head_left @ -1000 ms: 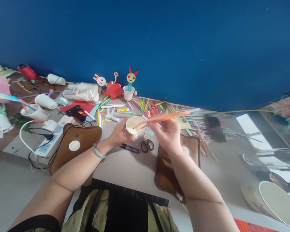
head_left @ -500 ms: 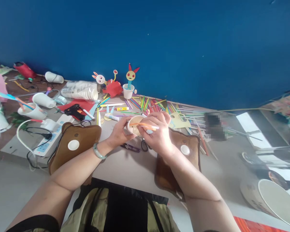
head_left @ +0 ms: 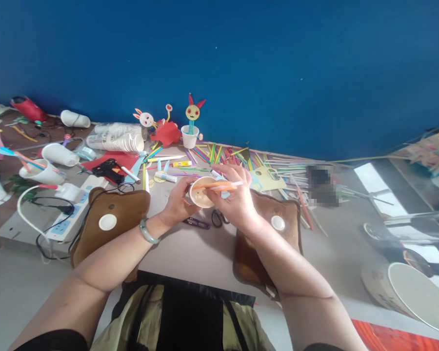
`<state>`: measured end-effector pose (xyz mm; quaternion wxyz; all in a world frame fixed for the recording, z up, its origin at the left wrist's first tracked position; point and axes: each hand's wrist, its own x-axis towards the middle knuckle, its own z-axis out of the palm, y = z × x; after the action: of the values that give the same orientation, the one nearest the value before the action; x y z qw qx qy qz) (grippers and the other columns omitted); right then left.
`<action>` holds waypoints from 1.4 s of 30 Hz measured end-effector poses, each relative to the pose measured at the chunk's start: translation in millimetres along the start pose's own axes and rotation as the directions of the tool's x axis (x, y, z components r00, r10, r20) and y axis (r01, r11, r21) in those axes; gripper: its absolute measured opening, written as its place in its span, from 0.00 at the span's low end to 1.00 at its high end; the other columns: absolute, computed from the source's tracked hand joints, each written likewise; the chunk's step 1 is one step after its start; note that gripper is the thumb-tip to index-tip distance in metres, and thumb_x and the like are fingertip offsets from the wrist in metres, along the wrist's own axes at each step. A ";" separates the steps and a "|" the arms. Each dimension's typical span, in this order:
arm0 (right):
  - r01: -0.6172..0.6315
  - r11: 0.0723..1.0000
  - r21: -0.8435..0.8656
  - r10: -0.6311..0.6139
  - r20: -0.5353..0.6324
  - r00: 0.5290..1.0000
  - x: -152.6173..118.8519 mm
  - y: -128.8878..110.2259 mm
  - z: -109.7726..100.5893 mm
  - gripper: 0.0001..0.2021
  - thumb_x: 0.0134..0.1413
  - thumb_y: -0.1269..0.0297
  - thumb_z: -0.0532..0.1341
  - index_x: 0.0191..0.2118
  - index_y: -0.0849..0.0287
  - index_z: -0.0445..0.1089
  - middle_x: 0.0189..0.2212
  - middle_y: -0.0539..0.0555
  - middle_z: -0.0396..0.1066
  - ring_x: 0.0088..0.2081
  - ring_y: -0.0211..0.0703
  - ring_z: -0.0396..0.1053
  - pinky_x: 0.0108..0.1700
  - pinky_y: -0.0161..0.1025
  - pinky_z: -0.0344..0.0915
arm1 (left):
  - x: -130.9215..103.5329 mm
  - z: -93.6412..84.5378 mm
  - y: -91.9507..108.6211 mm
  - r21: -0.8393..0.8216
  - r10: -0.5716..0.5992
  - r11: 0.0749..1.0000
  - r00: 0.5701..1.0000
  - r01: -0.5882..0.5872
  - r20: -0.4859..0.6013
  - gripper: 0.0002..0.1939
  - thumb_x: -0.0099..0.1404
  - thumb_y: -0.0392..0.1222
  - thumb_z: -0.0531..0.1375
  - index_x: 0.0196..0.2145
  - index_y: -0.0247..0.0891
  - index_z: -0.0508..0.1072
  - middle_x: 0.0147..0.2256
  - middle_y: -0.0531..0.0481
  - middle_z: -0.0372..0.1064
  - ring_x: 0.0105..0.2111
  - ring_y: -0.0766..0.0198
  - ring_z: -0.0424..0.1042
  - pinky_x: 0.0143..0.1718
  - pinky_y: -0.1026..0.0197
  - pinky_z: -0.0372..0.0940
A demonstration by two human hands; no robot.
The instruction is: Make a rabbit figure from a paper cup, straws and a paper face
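My left hand (head_left: 176, 204) is wrapped round a paper cup (head_left: 202, 201), whose open mouth is tilted up towards me. Thin orange straws (head_left: 222, 186) lie across the cup's mouth, one end over or inside it; how deep they reach is unclear. The fingers of my right hand (head_left: 238, 199) pinch these straws at the cup's right side. Just below on the table are a dark purple tool (head_left: 197, 223) and black-handled scissors (head_left: 216, 218), partly hidden by my right hand.
Brown cushion-like pads (head_left: 113, 209) flank my arms. At left are a power strip (head_left: 73, 212), a black glue gun (head_left: 108, 169) and stacked paper cups (head_left: 115, 139). A rabbit-faced figure in a cup (head_left: 190, 137) stands by the wall. Coloured straws are scattered behind; a white bucket (head_left: 419, 295) sits right.
The cup's mouth has turned more towards me, and the orange straws now lie flatter across it. My right fingers have shifted slightly. The whole view has moved a little.
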<state>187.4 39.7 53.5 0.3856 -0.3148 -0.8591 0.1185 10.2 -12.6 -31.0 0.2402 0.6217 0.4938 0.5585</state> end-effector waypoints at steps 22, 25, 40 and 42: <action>0.042 0.998 -0.042 -0.040 0.054 0.998 -2.6 -2.6 3.4 0.06 0.59 0.62 0.63 0.39 0.50 0.78 0.50 0.53 0.76 0.53 0.56 0.67 0.59 0.58 0.58 | -2.8 2.4 1.2 0.024 0.108 0.994 0.992 -0.106 -0.067 0.29 0.56 0.45 0.72 0.52 0.40 0.67 0.48 0.43 0.73 0.47 0.53 0.75 0.47 0.48 0.71; 0.023 0.999 -0.035 -0.020 0.086 0.996 -2.2 -0.1 5.4 0.06 0.57 0.62 0.64 0.39 0.50 0.79 0.50 0.53 0.77 0.53 0.56 0.67 0.59 0.58 0.58 | -2.8 2.6 -0.4 0.029 0.076 0.997 0.995 -0.074 -0.069 0.30 0.55 0.47 0.72 0.51 0.40 0.67 0.48 0.43 0.73 0.48 0.52 0.75 0.48 0.48 0.71; -0.044 0.999 -0.015 0.044 -0.010 0.999 1.6 -1.0 3.4 0.08 0.53 0.54 0.68 0.33 0.53 0.78 0.43 0.54 0.79 0.49 0.56 0.71 0.57 0.59 0.60 | -1.8 1.1 3.6 0.031 0.035 0.999 0.999 -0.035 0.000 0.30 0.56 0.53 0.70 0.52 0.40 0.69 0.48 0.42 0.74 0.46 0.51 0.75 0.42 0.52 0.72; -0.042 0.999 -0.019 0.042 -0.026 0.999 1.7 0.8 3.8 0.07 0.55 0.56 0.67 0.33 0.53 0.77 0.42 0.53 0.79 0.49 0.55 0.71 0.56 0.58 0.60 | -2.1 1.0 3.2 0.042 0.045 0.998 0.999 -0.045 0.001 0.29 0.57 0.52 0.70 0.52 0.40 0.69 0.47 0.43 0.74 0.45 0.52 0.75 0.42 0.53 0.72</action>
<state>184.1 41.6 51.5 0.3910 -0.3381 -0.8484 0.1139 12.4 -15.5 -29.5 0.2144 0.6376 0.4915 0.5531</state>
